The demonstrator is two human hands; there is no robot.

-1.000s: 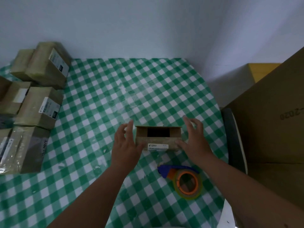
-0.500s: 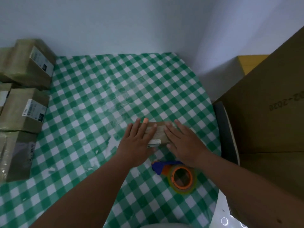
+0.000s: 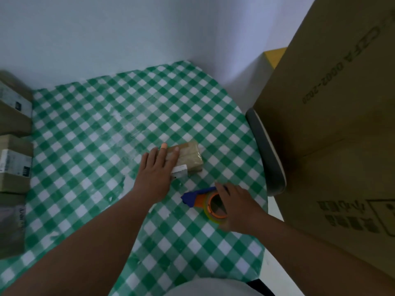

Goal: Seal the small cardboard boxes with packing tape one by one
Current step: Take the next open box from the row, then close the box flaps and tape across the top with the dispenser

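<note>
On the near table, the right hand [image 3: 239,207] has left the small box [image 3: 189,158] and now grabs the tape roll [image 3: 213,207]; the left hand [image 3: 157,171] lies flat, pressing the flaps shut, ready for taping.

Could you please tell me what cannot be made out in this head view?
- Small box: the left hand hides its left part.
- Tape dispenser: the right hand covers its right side, hiding the grip.
- Stacked boxes: cut off by the left edge; labels blurred.
</note>
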